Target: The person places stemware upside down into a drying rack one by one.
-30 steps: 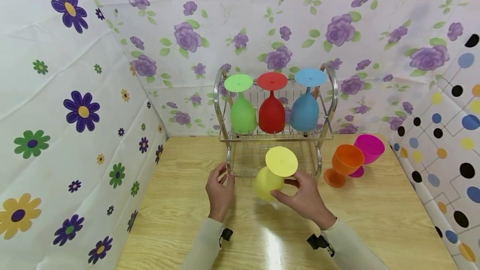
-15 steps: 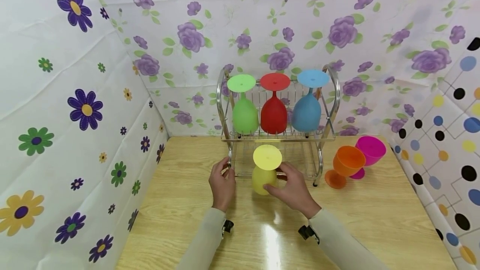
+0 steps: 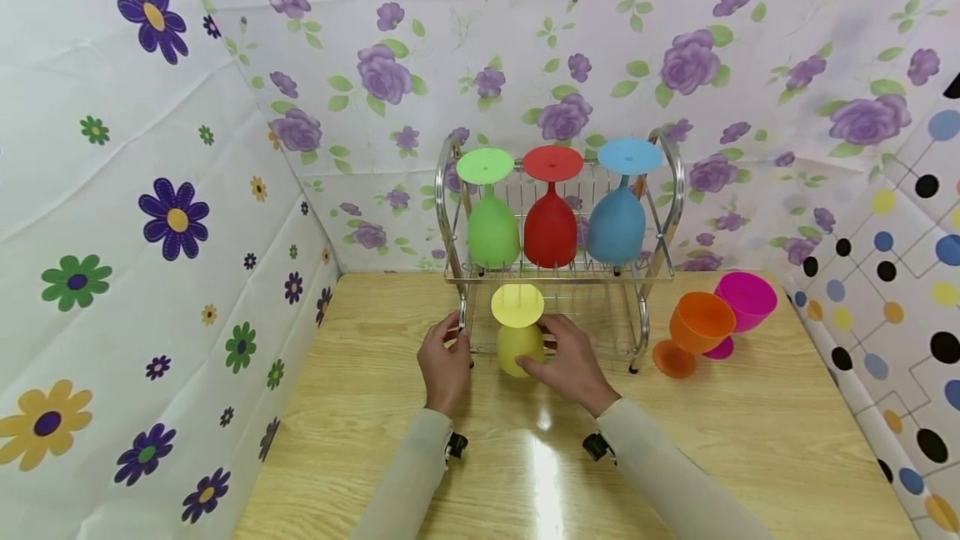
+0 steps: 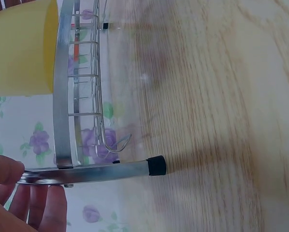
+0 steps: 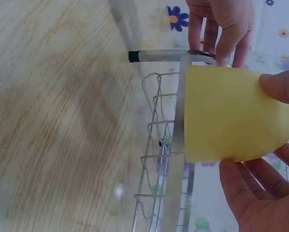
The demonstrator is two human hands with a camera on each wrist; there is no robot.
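Note:
An upside-down yellow goblet [image 3: 519,348] is held by its bowl between the thumb and fingers of my right hand [image 3: 573,363]. It is at the front of the metal rack's lower level, toward the left side. In the right wrist view, the bowl's rim [image 5: 187,116] is by the front bar; whether it touches is hard to tell. My left hand [image 3: 445,363] grips the rack [image 4: 93,173] at its left front leg, thumb on one side and fingers on the other. Green [image 3: 492,232], red [image 3: 551,232] and blue [image 3: 617,227] goblets stand inverted on the upper shelf.
To the right of the rack, an orange goblet [image 3: 701,323] and a magenta goblet [image 3: 746,300] stand upright on the wooden table [image 3: 360,457], close together. Patterned cloth [image 3: 390,7] covers the walls behind and at both sides.
My right hand has carried the yellow goblet left and toward the rack, and the goblet has become more upright in its inverted pose. My left hand stays at the rack's leg.

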